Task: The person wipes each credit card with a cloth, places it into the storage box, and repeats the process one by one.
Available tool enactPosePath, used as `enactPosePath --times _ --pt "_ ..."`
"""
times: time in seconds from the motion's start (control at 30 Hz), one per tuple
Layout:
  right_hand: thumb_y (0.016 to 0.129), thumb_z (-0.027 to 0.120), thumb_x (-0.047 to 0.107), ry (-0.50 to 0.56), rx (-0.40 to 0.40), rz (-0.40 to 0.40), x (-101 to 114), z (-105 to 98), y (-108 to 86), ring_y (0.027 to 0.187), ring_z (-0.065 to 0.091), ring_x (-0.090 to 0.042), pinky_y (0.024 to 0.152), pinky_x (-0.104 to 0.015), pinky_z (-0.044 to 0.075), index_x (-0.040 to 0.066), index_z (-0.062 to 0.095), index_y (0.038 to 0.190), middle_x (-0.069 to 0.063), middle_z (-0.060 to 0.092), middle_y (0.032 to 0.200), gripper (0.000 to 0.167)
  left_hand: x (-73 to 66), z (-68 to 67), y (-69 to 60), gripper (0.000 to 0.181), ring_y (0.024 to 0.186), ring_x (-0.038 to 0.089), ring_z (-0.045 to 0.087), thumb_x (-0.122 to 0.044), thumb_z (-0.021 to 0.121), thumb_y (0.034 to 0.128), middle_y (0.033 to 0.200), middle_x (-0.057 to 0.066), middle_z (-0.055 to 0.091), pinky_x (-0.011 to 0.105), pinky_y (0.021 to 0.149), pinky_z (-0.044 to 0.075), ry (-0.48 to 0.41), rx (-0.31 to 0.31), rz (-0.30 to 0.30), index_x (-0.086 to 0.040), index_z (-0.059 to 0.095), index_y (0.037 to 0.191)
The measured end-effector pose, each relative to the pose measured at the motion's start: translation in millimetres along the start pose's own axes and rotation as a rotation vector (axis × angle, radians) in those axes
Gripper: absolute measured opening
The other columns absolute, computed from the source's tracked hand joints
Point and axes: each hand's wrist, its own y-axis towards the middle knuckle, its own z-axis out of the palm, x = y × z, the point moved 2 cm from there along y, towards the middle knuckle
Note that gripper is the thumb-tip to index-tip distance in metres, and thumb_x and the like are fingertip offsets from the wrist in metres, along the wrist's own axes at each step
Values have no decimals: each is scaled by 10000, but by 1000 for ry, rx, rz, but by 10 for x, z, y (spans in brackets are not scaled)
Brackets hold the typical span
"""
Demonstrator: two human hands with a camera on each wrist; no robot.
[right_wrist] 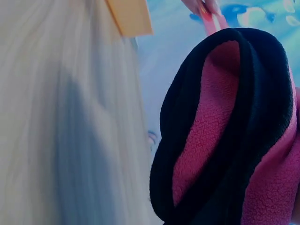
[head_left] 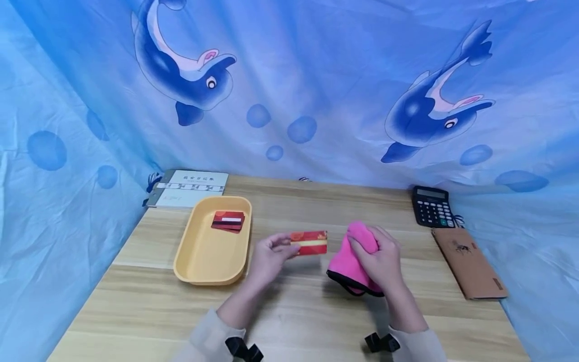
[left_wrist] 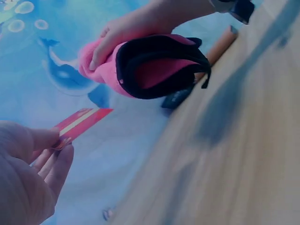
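Between thumb and fingers my left hand (head_left: 268,259) pinches a red card (head_left: 312,243) with a pale gold stripe, held above the table. To its right, my right hand (head_left: 383,259) grips a bunched pink fleece cloth (head_left: 350,259) edged in black, which looks like a glove or pouch. Its black-trimmed opening (right_wrist: 201,117) gapes in the right wrist view, showing pink lining. Card and pink cloth are apart. Several more red cards (head_left: 228,221) lie stacked in the yellow tray (head_left: 203,256), left of my left hand; the top one has a dark stripe and a white strip.
On the wooden table (head_left: 289,322), a white notebook (head_left: 194,188) lies behind the tray. At the right edge are a black calculator (head_left: 432,207) and a brown leather-look notebook (head_left: 470,264). A blue dolphin-print curtain (head_left: 316,90) hangs around the table's back and sides.
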Motion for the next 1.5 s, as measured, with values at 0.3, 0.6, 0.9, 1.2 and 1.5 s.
enactPosePath --times 0.3,0.6,0.9,1.2,1.5 --pt "779 863 109 -23 -51 -61 103 108 185 673 571 -145 545 -164 446 60 771 1001 -36 713 858 246 -179 13 261 310 856 138 721 13 693 937 1006 179 710 323 781 617 -158 -105 20 63 669 1242" --pt "762 866 170 -41 -56 -183 326 297 361 733 643 -208 575 -340 535 27 771 1015 -99 728 875 306 -280 150 369 307 846 152 712 67 637 951 1058 204 649 303 777 616 -318 -139 53 117 622 1254" --pt "773 848 195 -284 -9 -221 553 590 438 696 667 -290 515 -409 542 -6 749 1054 -142 711 927 359 -245 418 349 300 874 137 707 60 618 961 1144 211 682 293 791 615 -331 -41 58 99 619 1259" --pt "782 837 197 -267 6 -285 658 671 401 649 659 -270 470 -395 521 27 747 1067 -118 701 952 344 -240 356 321 324 819 91 677 98 544 976 1104 200 696 226 732 601 -291 -53 82 88 606 1294" --pt "775 833 181 -307 21 -334 563 689 406 645 648 -251 480 -380 527 32 736 1037 -110 692 927 316 -256 312 315 319 825 107 688 93 549 985 1151 264 667 249 739 613 -317 -75 113 113 579 1301"
